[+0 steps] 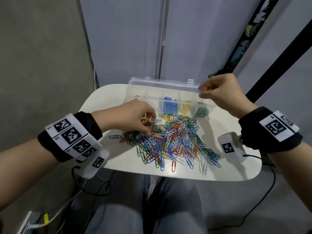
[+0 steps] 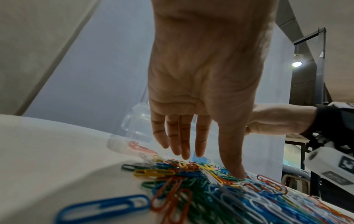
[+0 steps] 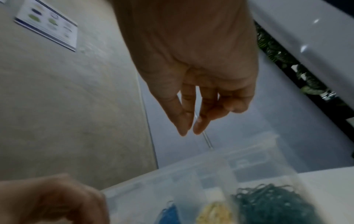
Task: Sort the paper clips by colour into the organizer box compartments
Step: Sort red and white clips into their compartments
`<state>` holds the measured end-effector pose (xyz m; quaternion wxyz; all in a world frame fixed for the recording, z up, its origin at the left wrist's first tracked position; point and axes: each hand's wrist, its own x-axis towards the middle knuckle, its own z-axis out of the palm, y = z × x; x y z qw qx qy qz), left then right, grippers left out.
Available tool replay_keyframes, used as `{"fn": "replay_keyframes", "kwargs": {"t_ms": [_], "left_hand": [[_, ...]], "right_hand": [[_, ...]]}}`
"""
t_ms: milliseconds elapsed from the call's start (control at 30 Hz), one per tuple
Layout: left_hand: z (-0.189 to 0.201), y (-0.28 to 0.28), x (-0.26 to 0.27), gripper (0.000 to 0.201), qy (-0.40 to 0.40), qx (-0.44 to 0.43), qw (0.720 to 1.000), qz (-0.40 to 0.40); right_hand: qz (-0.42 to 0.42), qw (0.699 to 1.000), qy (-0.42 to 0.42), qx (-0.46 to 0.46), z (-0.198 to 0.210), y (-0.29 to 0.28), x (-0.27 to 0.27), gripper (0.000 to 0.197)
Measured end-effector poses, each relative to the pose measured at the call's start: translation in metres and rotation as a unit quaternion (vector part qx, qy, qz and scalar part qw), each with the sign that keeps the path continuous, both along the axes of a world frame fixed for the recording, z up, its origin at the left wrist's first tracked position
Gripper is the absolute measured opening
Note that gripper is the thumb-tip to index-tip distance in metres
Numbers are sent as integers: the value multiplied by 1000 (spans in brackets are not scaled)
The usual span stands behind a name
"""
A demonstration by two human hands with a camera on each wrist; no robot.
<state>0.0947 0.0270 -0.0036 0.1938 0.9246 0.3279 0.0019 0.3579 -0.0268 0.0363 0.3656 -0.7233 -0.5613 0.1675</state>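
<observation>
A heap of mixed-colour paper clips (image 1: 172,141) lies mid-table. Behind it stands the clear organizer box (image 1: 152,94), with red clips (image 1: 135,97) in a left compartment, then blue clips (image 1: 169,106), yellow clips (image 1: 184,108) and green clips (image 1: 200,111) to the right. My left hand (image 1: 150,124) rests on the heap's far left part; its fingers (image 2: 184,144) are straight and the thumb (image 2: 235,169) presses on clips. My right hand (image 1: 200,92) hovers above the box's right end, fingertips (image 3: 182,130) hanging loosely close together, nothing visible between them.
The box's clear lid (image 1: 162,84) stands open at the back, near a grey wall panel. A single blue clip (image 1: 114,136) lies left of the heap. The white table's (image 1: 118,157) front edge is over my knees. Cables (image 1: 263,196) hang off both sides.
</observation>
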Motion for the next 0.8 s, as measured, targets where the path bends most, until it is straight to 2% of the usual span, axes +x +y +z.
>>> {"fn": "replay_keyframes", "kwargs": {"t_ms": [100, 233, 333, 533, 667, 800], "left_hand": [[0, 0, -5, 62, 10, -23, 1000, 3], [-4, -3, -1, 63, 42, -3, 999, -24], [-5, -5, 7, 56, 35, 5, 999, -30], [-7, -4, 17, 38, 11, 7, 1000, -25], [-8, 0, 17, 37, -1, 0, 1000, -14], [-10, 2, 13, 41, -8, -7, 1000, -4]], "right_hand": [[96, 994, -33, -43, 1, -11, -23, 11], [154, 984, -61, -69, -3, -16, -43, 14], [158, 982, -62, -78, -6, -17, -48, 18], [160, 982, -57, -84, -18, -17, -52, 15], [172, 977, -56, -114, -25, -15, -62, 13], [200, 960, -93, -172, -34, -8, -80, 24]]}}
